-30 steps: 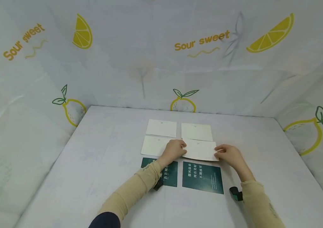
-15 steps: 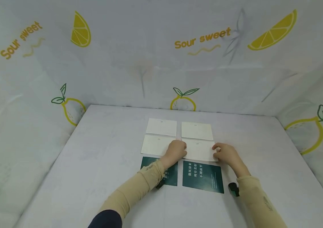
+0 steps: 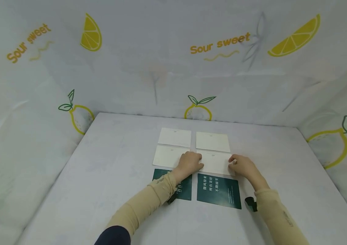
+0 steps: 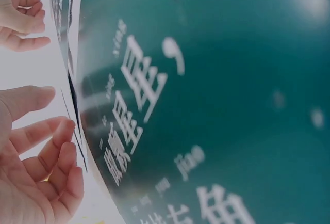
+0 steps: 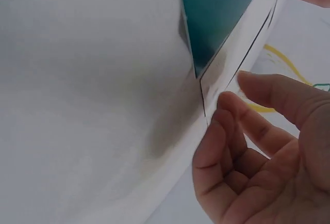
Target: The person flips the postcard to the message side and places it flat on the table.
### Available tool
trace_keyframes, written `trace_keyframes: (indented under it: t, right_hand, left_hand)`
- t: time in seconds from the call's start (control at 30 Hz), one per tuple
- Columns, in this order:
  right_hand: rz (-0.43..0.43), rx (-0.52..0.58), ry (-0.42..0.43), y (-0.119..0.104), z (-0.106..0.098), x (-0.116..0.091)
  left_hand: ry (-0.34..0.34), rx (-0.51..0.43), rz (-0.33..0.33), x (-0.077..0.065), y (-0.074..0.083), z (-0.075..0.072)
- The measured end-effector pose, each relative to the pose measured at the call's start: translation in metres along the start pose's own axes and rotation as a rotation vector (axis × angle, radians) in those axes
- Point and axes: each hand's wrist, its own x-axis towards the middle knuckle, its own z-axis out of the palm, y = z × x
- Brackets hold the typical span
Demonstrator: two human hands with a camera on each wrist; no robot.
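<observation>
In the head view, a white card [image 3: 215, 162] lies in the right column of the middle row, flat on the table. At its left edge my left hand [image 3: 189, 162] rests with bent fingers, partly over the neighbouring white card [image 3: 168, 156]. Close to its right edge is my right hand [image 3: 243, 166], fingers loosely bent. The left wrist view shows a gap between that left hand's thumb [image 4: 31, 102] and fingertips. Likewise, the right hand's thumb [image 5: 273, 87] stands apart from its index finger near the card's corner, in the right wrist view. Whether fingertips touch the edges is hard to tell.
Two more white cards, left [image 3: 174, 137] and right [image 3: 212, 141], form the back row. Nearest me lie two dark green cards with white writing, right [image 3: 218, 191] and left [image 3: 185, 190]; my left forearm partly covers the latter. Lemon-printed cloth [image 3: 161, 61] hangs behind the table [image 3: 106, 163].
The white card between my hands had its front edge slightly raised a second ago and now lies flat. My right hand has shifted slightly left; my left hand has stayed at the card's left edge.
</observation>
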Motion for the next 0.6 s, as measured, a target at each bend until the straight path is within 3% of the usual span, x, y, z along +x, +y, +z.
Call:
trace_keyframes:
  t: [0.33, 0.6]
  right_hand:
    - [-0.079, 0.178, 0.137, -0.016, 0.01, -0.022]
    - [-0.104, 0.34, 0.063, -0.047, 0.029, -0.04]
  left_hand:
    - [0.066, -0.008, -0.044, -0.011, -0.01, -0.016]
    - [0.144, -0.084, -0.062, -0.038, -0.029, -0.03]
